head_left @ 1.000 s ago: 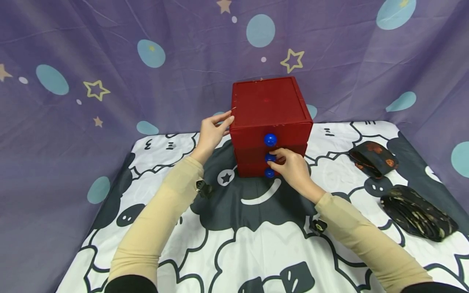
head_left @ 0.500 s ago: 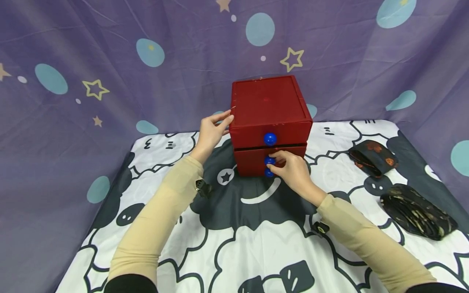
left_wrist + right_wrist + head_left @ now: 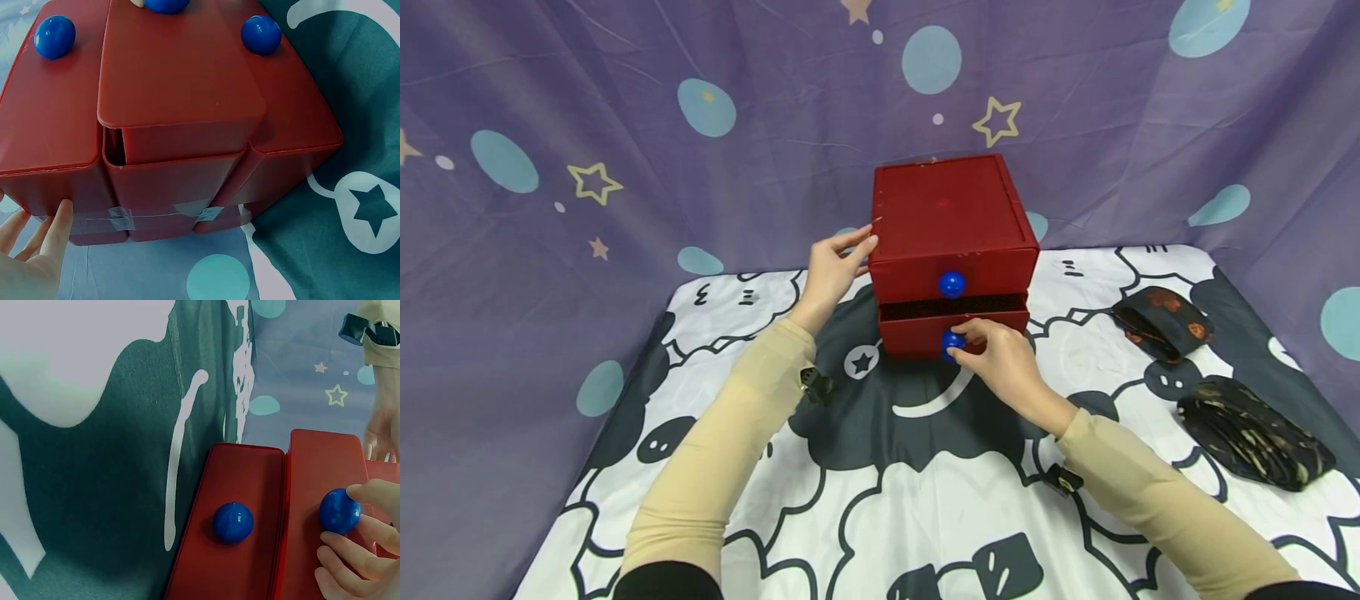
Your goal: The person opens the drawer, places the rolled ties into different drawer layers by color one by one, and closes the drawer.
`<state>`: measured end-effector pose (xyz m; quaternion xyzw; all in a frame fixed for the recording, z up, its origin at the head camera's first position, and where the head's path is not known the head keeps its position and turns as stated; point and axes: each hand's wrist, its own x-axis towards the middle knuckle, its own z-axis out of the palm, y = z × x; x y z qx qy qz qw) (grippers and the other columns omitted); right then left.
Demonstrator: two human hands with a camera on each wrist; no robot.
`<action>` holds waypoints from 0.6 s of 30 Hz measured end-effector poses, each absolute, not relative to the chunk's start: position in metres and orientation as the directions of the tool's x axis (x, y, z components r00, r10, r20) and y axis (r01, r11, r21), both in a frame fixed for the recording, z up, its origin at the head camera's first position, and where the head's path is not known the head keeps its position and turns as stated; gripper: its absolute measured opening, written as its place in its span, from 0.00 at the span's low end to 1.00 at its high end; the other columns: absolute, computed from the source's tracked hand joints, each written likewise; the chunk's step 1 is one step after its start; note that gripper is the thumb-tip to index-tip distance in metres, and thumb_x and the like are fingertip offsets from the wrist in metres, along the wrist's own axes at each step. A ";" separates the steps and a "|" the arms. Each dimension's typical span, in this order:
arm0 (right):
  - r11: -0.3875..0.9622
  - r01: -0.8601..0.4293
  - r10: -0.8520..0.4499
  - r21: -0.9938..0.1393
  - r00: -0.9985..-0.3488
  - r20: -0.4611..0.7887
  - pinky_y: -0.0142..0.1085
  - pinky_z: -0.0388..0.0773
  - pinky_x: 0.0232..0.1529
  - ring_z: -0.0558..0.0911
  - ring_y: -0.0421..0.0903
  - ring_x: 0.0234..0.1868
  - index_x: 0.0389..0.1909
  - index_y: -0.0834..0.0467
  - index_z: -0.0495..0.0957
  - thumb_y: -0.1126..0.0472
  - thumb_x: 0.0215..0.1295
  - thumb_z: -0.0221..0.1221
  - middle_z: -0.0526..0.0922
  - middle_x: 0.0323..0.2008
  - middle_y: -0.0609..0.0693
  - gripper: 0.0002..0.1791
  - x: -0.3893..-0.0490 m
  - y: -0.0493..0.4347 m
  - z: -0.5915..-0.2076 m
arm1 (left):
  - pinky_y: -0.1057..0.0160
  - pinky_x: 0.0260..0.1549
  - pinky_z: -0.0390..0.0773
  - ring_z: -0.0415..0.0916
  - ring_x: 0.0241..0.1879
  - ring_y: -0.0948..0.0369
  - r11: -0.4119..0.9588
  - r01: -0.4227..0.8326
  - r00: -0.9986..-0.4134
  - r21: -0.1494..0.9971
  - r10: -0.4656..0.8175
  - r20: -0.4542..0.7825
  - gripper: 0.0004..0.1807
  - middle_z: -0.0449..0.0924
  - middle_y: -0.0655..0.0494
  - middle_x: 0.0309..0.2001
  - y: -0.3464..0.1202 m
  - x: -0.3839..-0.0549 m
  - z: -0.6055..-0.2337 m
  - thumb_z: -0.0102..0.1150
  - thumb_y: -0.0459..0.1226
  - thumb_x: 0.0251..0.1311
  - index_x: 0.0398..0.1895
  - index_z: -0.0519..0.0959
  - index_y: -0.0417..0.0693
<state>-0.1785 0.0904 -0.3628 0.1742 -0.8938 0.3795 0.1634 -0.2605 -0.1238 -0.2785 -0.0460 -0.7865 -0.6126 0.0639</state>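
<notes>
A red cabinet of three stacked drawers [image 3: 951, 208], each with a round blue knob, stands at the back of the cloth in the head view. My right hand [image 3: 1007, 367] pinches the middle drawer's knob [image 3: 339, 511] between thumb and fingers. That middle drawer [image 3: 910, 335] is partly pulled out, with a dark gap above its front. The top knob [image 3: 952, 284] and the bottom knob [image 3: 232, 522] are untouched, their drawers closed. My left hand [image 3: 832, 271] rests its fingers against the cabinet's upper left side; the left wrist view shows these fingers [image 3: 59, 228] against the top drawer's section.
A folded black cloth item with orange-red flowers [image 3: 1163, 323] lies right of the cabinet. Nearer, also at right, is a folded dark camouflage-patterned bundle [image 3: 1255, 433]. A sheep-print cloth [image 3: 940, 500] covers the table, and a purple curtain [image 3: 775, 125] hangs behind.
The middle drawer has slid out toward me, with my right hand holding its knob, and the gap above its front has widened. My left hand has stayed on the cabinet's side.
</notes>
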 end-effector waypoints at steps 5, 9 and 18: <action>0.658 -0.445 -0.194 -0.607 -0.880 0.435 0.32 0.70 0.21 0.77 0.45 0.28 0.38 0.59 0.81 0.59 0.47 0.67 0.82 0.29 0.53 0.15 -0.173 0.091 -0.362 | 0.65 0.37 0.80 0.76 0.44 0.57 0.245 0.150 -0.988 0.958 -0.006 0.156 0.19 0.73 0.49 0.52 -0.124 -0.260 -0.279 0.56 0.37 0.57 0.52 0.74 0.42; 0.660 -0.449 -0.202 -0.603 -0.879 0.433 0.32 0.70 0.22 0.76 0.46 0.28 0.38 0.59 0.81 0.59 0.47 0.67 0.82 0.29 0.52 0.16 -0.169 0.091 -0.362 | 0.64 0.37 0.80 0.75 0.44 0.57 0.250 0.152 -0.987 0.956 -0.004 0.158 0.19 0.74 0.50 0.52 -0.124 -0.260 -0.279 0.56 0.37 0.57 0.52 0.74 0.43; 0.676 -0.454 -0.215 -0.581 -0.875 0.433 0.36 0.74 0.28 0.77 0.46 0.31 0.38 0.58 0.81 0.57 0.47 0.66 0.82 0.30 0.51 0.16 -0.161 0.092 -0.360 | 0.65 0.36 0.80 0.75 0.44 0.56 0.249 0.160 -0.986 0.955 -0.003 0.166 0.19 0.74 0.49 0.52 -0.124 -0.260 -0.279 0.55 0.37 0.57 0.52 0.74 0.42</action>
